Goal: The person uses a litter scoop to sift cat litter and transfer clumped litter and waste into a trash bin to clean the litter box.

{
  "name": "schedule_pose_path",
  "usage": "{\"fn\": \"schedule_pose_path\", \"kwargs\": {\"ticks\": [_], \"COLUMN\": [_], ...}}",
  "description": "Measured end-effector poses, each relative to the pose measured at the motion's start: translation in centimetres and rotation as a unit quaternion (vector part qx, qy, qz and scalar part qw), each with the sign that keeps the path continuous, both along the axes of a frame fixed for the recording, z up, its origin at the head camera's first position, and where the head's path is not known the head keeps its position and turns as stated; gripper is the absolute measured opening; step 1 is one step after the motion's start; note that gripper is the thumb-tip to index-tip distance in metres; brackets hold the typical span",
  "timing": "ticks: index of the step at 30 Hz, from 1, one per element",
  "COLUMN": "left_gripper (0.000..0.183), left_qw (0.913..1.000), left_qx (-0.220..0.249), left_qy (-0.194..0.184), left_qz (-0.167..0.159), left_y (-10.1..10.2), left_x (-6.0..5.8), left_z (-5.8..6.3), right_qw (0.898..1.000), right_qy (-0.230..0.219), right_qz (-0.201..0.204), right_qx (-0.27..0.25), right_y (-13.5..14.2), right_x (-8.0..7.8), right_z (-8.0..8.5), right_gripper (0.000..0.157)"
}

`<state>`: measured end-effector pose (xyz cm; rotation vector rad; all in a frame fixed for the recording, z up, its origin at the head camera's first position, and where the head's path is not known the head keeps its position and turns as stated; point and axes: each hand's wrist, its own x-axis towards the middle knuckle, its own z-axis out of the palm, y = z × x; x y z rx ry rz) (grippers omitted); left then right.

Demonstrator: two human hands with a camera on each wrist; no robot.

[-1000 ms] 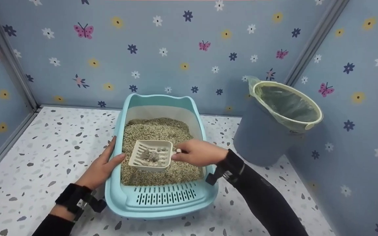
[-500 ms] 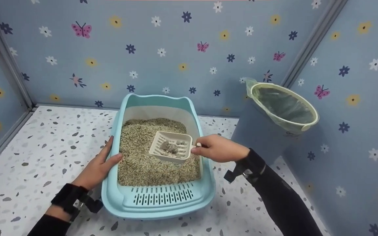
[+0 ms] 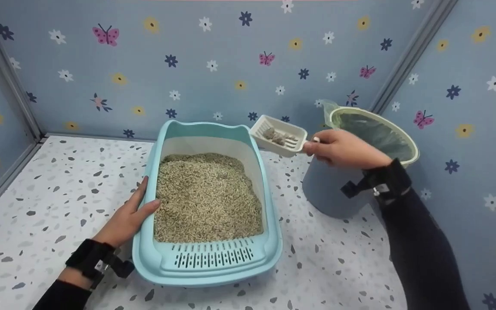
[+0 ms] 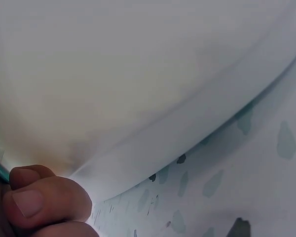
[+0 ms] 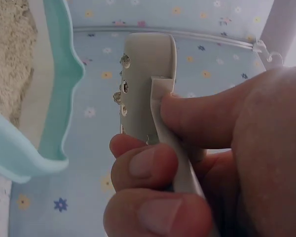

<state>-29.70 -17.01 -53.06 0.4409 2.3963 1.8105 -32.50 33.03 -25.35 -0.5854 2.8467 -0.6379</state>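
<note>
My right hand (image 3: 338, 148) grips the handle of a white slotted litter scoop (image 3: 279, 135), raised between the litter box and the bin. Grey clumps (image 3: 276, 136) lie in the scoop's basket. In the right wrist view, thumb and fingers wrap the scoop handle (image 5: 163, 94), and bits of clump poke through the slots. The blue litter box (image 3: 207, 277) holds tan granular litter (image 3: 209, 202). My left hand (image 3: 123, 219) holds the box's left rim, thumb over the edge. Curled fingers (image 4: 54, 200) show against the box's pale outer wall (image 4: 138, 79) in the left wrist view.
A grey-blue bin (image 3: 332, 189) with a cream rim and a thin greenish liner (image 3: 366, 131) stands at the right, partly behind my right hand and wrist. Flower-patterned walls (image 3: 209, 47) close off the back and sides. The speckled surface (image 3: 71, 185) lies under everything.
My right hand has lifted the loaded scoop from over the litter, up and right past the box's rim, to beside the bin. The left hand stays on the rim.
</note>
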Motion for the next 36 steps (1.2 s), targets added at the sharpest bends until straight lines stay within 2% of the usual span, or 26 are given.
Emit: {"fn": "schedule_pose_path", "kwargs": {"ticks": [4, 9, 12, 15, 20, 24, 29, 36], "left_gripper": [0.087, 0.088, 0.088, 0.087, 0.086, 0.087, 0.086, 0.087], "left_qw": [1.0, 1.0, 1.0, 0.9999, 0.9999, 0.9999, 0.9999, 1.0], "left_qx": [-0.002, 0.0, 0.001, 0.005, 0.006, 0.01, 0.015, 0.009], "left_qy": [0.002, 0.003, 0.004, 0.008, 0.008, 0.005, 0.003, -0.001], "left_qz": [0.0, -0.001, -0.002, -0.006, -0.009, -0.012, -0.006, 0.001], "left_y": [0.0, 0.1, 0.2, 0.3, 0.6, 0.5, 0.3, 0.2], "left_x": [0.0, -0.1, -0.1, -0.1, 0.0, 0.0, -0.1, -0.1], "left_z": [-0.1, -0.2, -0.2, 0.0, 0.2, 0.2, 0.1, -0.1], "right_qw": [0.998, 0.992, 0.987, 0.984, 0.981, 0.973, 0.96, 0.952], "right_qy": [-0.007, -0.027, -0.036, -0.023, 0.009, 0.026, 0.055, 0.058], "right_qz": [-0.053, -0.124, -0.156, -0.175, -0.194, -0.214, -0.217, -0.218], "right_qx": [-0.013, -0.029, -0.035, -0.036, 0.014, 0.083, 0.169, 0.207], "right_y": [3.0, 7.3, 9.8, 12.2, 15.1, 16.1, 16.0, 15.2], "right_x": [-0.4, -1.4, -1.8, -2.1, -2.7, -3.1, -3.4, -3.5], "right_z": [2.3, 3.8, 4.0, 3.7, 2.7, 2.1, 1.8, 1.5], "right_gripper": [0.041, 0.048, 0.053, 0.054, 0.056, 0.055, 0.049, 0.044]}}
